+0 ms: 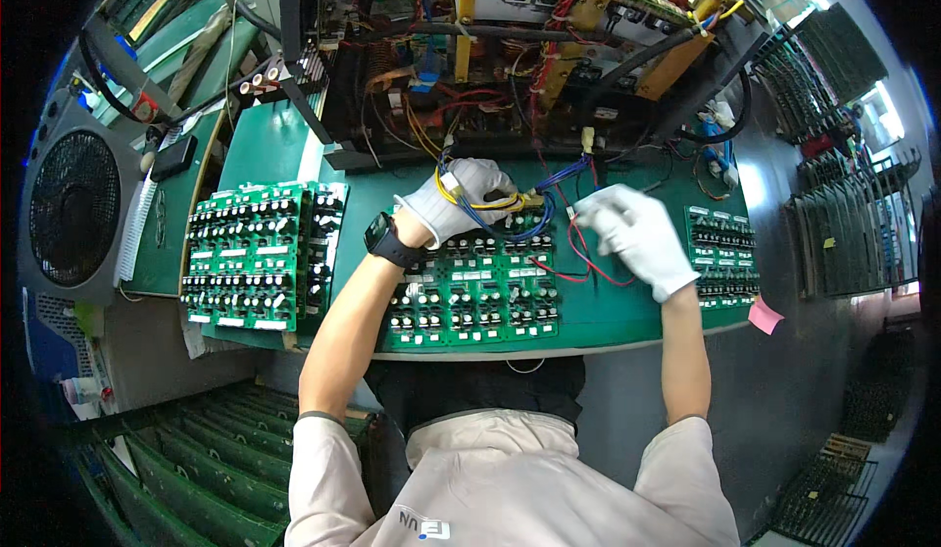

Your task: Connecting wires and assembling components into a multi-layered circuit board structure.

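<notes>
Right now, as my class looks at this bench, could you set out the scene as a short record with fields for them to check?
Left hand: white-gloved, holding yellow and blue wires
Left wrist: dark smartwatch
Right hand: white-gloved, beside red wires; grip unclear
Centre: green circuit boards, partly beneath the left hand
Bench left: stacked circuit boards
Bench right: more circuit boards, pink note at the edge
Behind: open equipment frame full of wiring
Far left: grey fan
</notes>
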A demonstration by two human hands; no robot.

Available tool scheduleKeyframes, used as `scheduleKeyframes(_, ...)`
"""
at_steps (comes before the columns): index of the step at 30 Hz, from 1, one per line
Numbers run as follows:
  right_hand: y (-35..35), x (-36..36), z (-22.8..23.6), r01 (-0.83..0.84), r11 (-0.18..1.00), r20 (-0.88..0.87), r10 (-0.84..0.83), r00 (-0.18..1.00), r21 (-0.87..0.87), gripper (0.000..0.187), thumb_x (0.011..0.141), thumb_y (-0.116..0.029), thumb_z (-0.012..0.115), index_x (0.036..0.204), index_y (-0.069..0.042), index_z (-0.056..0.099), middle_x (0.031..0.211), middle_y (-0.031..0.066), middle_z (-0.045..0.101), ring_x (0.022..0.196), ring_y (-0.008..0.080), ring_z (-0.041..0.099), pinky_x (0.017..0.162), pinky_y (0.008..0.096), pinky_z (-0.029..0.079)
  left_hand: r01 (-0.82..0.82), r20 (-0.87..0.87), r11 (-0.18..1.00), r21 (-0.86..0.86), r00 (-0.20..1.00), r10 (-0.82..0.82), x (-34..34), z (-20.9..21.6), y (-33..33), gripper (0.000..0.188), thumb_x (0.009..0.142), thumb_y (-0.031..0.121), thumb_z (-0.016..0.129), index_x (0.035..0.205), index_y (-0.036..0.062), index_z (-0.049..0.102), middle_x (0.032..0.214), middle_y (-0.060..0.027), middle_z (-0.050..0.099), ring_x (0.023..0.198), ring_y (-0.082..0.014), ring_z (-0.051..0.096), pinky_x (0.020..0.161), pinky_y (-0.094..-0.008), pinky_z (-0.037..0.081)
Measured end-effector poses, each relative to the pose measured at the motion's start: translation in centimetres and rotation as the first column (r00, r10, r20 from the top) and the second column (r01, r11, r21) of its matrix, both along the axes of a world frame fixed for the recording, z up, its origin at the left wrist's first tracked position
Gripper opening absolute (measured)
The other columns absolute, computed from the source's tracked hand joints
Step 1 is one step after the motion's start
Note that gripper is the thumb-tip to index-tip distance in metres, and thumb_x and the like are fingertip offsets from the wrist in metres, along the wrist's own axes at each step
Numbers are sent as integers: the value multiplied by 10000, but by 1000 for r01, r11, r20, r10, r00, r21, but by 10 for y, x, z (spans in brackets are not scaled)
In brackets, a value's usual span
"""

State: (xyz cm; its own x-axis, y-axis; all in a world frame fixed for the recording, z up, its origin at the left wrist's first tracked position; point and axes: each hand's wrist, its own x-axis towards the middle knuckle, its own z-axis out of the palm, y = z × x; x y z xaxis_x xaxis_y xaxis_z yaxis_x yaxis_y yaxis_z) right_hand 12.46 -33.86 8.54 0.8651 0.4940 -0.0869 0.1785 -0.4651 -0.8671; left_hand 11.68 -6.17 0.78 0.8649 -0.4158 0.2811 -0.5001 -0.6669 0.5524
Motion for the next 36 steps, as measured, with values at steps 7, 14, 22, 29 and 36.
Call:
scheduleKeyframes(7, 30, 10, -32, -7, 926, 568, 237, 788, -377, 238, 897, -238, 647, 1027, -39, 666, 887, 179, 661, 821, 372, 658, 735, 447, 536, -39, 11, 993, 109, 999, 38, -9, 5, -5, 285, 856, 295, 721, 984, 40, 727, 878, -173, 664, 889, -364, 651, 784, -449, 526)
scheduleKeyframes(14, 40, 40, -47, -159, 870, 517, 414, 749, -467, 368, 876, -388, 694, 930, -24, 696, 840, 208, 666, 815, 416, 629, 716, 494, 492, -33, 47, 992, 122, 999, 27, -3, 3, -12, 309, 875, 356, 707, 955, 60, 743, 842, -161, 663, 836, -346, 647, 733, -446, 517)
scheduleKeyframes(22, 47, 54, -41, -211, 762, 438, 549, 712, -612, 267, 888, -314, 664, 906, -49, 683, 884, 200, 664, 869, 415, 628, 766, 502, 499, -67, 156, 968, 242, 987, 29, -1, 0, -13, 419, 914, 427, 648, 818, 22, 696, 823, -181, 651, 792, -364, 649, 671, -450, 515)
scheduleKeyframes(29, 47, 50, -45, -219, 819, 559, 532, 635, -530, 194, 871, -221, 668, 875, -28, 687, 817, 202, 667, 813, 414, 639, 720, 481, 507, -78, 278, 963, 260, 960, 2, -4, 0, -15, 422, 919, 421, 653, 806, 14, 658, 767, -162, 619, 741, -330, 646, 633, -425, 518)
scheduleKeyframes(36, 42, 48, -59, -197, 775, 592, 596, 542, -600, 182, 840, -130, 614, 988, -30, 644, 868, 179, 636, 842, 372, 616, 751, 468, 497, -130, 380, 951, 279, 925, 15, -6, -6, -17, 415, 933, 419, 645, 769, 38, 625, 717, -127, 592, 673, -298, 632, 588, -394, 508)
